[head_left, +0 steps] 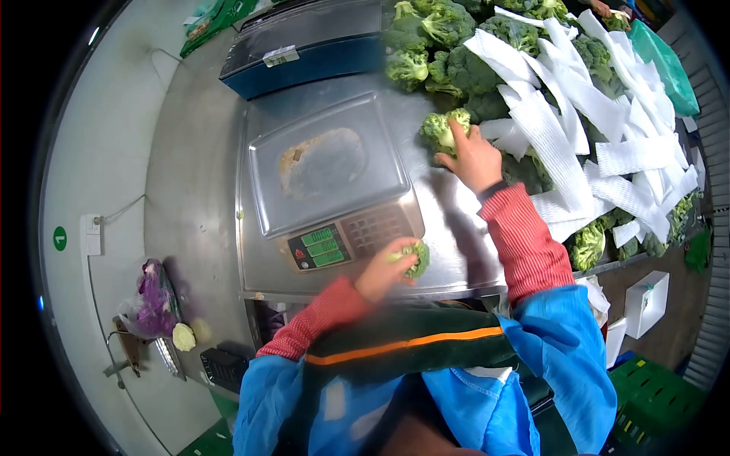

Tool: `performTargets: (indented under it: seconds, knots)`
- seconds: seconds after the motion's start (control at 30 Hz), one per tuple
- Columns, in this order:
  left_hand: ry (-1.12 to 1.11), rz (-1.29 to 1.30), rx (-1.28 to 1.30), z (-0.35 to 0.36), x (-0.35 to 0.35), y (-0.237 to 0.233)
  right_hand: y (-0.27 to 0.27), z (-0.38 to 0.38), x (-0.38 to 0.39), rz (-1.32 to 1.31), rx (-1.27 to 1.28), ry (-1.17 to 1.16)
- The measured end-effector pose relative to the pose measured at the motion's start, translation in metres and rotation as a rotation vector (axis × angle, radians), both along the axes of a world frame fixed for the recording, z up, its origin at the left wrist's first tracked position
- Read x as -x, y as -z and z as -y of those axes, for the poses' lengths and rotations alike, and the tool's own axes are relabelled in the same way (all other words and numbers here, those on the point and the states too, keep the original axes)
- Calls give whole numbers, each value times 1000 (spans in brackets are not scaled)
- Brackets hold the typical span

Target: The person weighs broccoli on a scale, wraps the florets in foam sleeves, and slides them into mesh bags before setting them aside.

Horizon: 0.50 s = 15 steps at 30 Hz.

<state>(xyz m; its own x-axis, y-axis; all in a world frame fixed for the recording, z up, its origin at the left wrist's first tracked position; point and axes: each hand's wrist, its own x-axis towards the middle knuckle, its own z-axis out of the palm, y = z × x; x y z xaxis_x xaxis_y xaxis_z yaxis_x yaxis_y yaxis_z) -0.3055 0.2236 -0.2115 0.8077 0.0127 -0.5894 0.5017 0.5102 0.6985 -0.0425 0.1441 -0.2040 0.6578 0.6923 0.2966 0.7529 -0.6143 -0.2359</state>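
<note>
My left hand [382, 267] is closed round a small broccoli floret [417, 261], just in front of the scale's keypad. Thumb and fingers of my right hand [477, 158] are on a larger broccoli head [435, 131], at the near edge of the broccoli pile [475, 70]. That head is to the right of the scale. Nothing lies on the steel weighing pan [327, 171] except a brownish stain and a small brown scrap. Below the pan, the green display [319, 246] is lit.
White ribbed strips [544, 140] lie over much of the broccoli. A dark blue box [312, 57] stands behind the scale. Purple produce in plastic [157, 300] is at the left by the wall. Green crates [654, 403] sit low at right. Another person's hand [601, 7] shows at top right.
</note>
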Motion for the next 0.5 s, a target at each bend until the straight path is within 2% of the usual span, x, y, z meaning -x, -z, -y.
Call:
performTargets:
  seconds: [0.1, 0.2, 0.27, 0.33, 0.43, 0.5]
  knots:
    - [100, 3, -117, 1, 11, 0, 45, -17, -30, 94, 97, -53]
    - [115, 12, -206, -5, 28, 10, 47, -12, -42, 13, 41, 1]
    - [108, 3, -233, -10, 41, 16, 35, -6, -49, -106, -72, 37]
    - [105, -1, -226, -13, 52, 24, 2, -8, -40, -198, -223, 12]
    - [74, -48, -199, -7, 56, 24, -58, -28, -4, -164, -249, -195]
    - [129, -16, -210, -2, 51, 26, -72, -49, 25, -117, -193, -299]
